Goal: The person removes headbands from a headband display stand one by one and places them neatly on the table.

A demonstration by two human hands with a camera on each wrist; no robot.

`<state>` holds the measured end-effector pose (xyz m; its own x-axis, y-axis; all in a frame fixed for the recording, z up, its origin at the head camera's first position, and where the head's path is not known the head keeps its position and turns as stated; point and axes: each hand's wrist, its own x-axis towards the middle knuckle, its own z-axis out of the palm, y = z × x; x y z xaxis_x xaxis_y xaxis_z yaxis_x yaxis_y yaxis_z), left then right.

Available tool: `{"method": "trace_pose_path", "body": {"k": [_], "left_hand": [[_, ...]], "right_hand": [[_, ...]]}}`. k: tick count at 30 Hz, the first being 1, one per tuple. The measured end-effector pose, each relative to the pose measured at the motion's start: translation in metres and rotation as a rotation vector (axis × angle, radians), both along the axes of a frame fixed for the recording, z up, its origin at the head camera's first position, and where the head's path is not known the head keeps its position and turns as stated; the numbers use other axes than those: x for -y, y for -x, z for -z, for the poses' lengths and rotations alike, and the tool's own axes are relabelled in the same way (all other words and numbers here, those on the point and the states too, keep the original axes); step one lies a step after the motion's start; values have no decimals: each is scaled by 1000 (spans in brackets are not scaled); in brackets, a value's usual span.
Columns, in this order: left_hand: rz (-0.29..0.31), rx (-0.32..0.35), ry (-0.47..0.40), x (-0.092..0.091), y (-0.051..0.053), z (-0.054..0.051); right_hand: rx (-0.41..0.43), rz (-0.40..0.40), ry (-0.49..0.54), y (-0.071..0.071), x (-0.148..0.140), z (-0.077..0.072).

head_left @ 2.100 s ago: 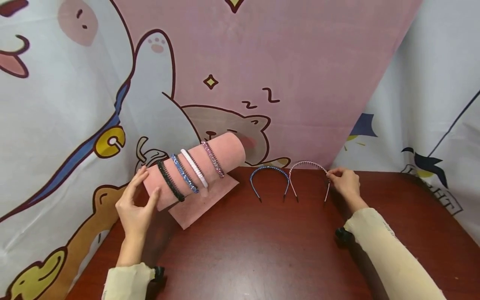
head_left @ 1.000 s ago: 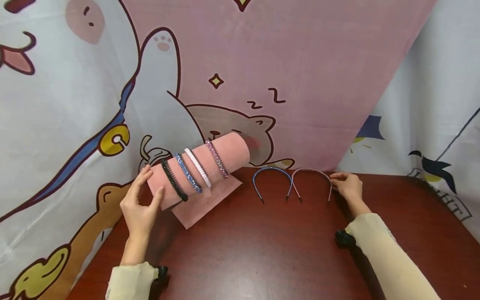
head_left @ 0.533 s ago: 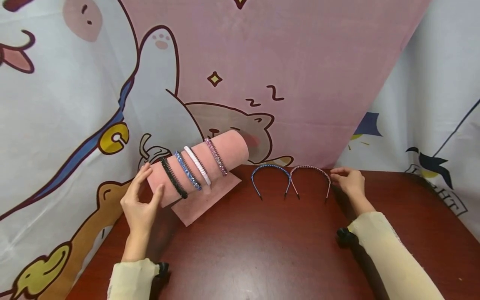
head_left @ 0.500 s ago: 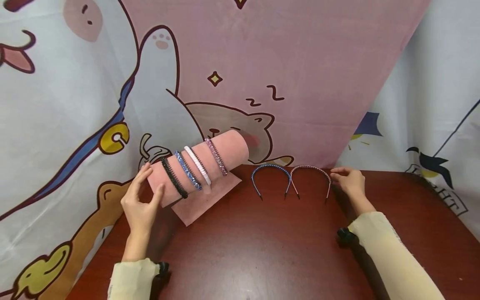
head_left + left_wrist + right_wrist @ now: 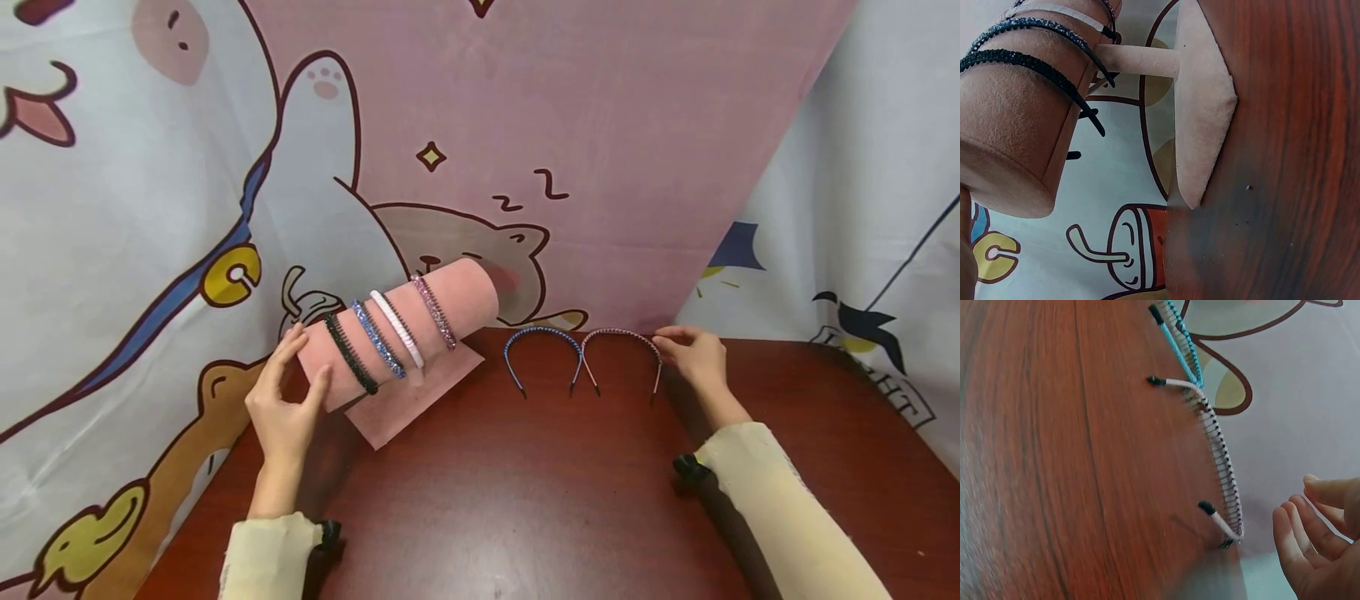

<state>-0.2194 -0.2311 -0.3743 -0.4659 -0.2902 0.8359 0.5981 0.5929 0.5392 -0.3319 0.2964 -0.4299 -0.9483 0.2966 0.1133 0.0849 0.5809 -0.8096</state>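
Note:
My left hand point(image 5: 285, 408) holds the near end of a pink headband stand point(image 5: 468, 300), thumb on the lower side and fingers on the upper. Around its tilted roll sit a black headband point(image 5: 350, 354), a blue glitter headband point(image 5: 378, 340), a white headband point(image 5: 397, 329) and a pink glitter headband point(image 5: 433, 312). On the table a thin blue headband point(image 5: 542, 330) and a thin pink headband point(image 5: 621, 333) lie side by side. By the pink one's right side is my right hand point(image 5: 696, 360); the right wrist view shows its fingers loosely bent, apart from the headband.
The stand's flat pink base point(image 5: 1200, 106) rests on the dark red-brown table point(image 5: 525, 500), joined to the roll by a short post point(image 5: 1141, 60). A cartoon-printed cloth point(image 5: 600, 125) hangs behind the table and along both sides.
My right hand has let go of the thin pink headband, which it touched two seconds ago, and has shifted slightly since. My left hand keeps its hold on the stand.

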Motion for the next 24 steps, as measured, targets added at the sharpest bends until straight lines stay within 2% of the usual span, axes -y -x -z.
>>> {"method": "trace_pose_path", "body": {"k": [11, 24], "left_hand": [[4, 2, -6, 1, 0, 1], [14, 16, -10, 1, 0, 1]], "right_hand": [[-63, -83, 149, -8, 23, -9], [-79, -127, 128, -12, 59, -14]]}}
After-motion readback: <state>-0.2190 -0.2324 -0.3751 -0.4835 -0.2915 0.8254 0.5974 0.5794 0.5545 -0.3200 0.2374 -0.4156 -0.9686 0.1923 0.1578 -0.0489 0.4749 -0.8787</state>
